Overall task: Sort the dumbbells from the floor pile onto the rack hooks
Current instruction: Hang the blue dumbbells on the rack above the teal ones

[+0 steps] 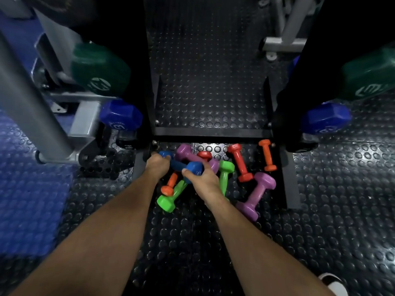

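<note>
A pile of small coloured dumbbells lies on the studded floor in front of the black rack (pixel 211 132). My left hand (pixel 157 165) grips one end of a blue dumbbell (pixel 178 164). My right hand (pixel 202 181) grips its other end, thumb over the blue head. Beneath and around it lie a purple dumbbell (pixel 186 151), a green dumbbell (pixel 168 199), a second green one (pixel 224 174), a small orange one (pixel 170 184), a red one (pixel 239 162), an orange one (pixel 267 154) and another purple one (pixel 256 194).
Larger dumbbells hang on the rack sides: green (pixel 100 69) and blue (pixel 120 115) at left, green (pixel 369 73) and blue (pixel 326 118) at right. A grey machine frame (pixel 32 99) stands at left over a blue mat (pixel 27 199). A white shoe (pixel 333 284) shows at lower right.
</note>
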Tool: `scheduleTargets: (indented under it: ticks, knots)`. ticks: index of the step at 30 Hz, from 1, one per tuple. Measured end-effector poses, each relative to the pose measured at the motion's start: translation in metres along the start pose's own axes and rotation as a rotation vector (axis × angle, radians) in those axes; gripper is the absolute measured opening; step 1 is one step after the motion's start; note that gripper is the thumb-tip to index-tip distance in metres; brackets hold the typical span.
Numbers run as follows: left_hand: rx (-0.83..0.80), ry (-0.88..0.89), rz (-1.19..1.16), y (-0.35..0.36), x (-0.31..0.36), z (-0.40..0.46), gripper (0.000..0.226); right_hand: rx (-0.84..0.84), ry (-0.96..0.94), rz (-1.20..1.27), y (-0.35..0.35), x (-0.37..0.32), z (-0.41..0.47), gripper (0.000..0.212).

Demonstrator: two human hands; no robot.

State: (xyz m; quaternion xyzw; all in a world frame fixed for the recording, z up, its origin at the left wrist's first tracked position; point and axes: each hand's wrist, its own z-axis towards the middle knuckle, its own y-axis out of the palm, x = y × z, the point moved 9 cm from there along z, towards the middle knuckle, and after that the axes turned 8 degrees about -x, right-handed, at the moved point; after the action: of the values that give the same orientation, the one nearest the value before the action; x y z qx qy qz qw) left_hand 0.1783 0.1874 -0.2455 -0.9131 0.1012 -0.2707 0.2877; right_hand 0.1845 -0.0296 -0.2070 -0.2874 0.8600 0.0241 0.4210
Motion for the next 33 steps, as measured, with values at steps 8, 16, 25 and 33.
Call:
scheduleTargets:
  ticks: [8, 16, 25, 33]
  knots:
    - [0.12, -0.05, 0.019, -0.015, -0.011, 0.006, 0.033, 0.042, 0.027, -0.022, -0.002, 0.003, 0.002, 0.069]
    - [0.144, -0.02, -0.185, -0.02, -0.008, -0.017, 0.049, 0.081, -0.032, -0.095, -0.021, -0.016, -0.02, 0.057]
    - [0.088, 0.048, -0.347, -0.037, 0.034, -0.074, 0.041, 0.094, -0.124, -0.129, -0.066, -0.084, -0.074, 0.049]
    - [0.116, 0.184, -0.498, -0.082, 0.074, -0.135, 0.028, 0.079, -0.195, -0.162, -0.091, -0.133, -0.13, 0.043]
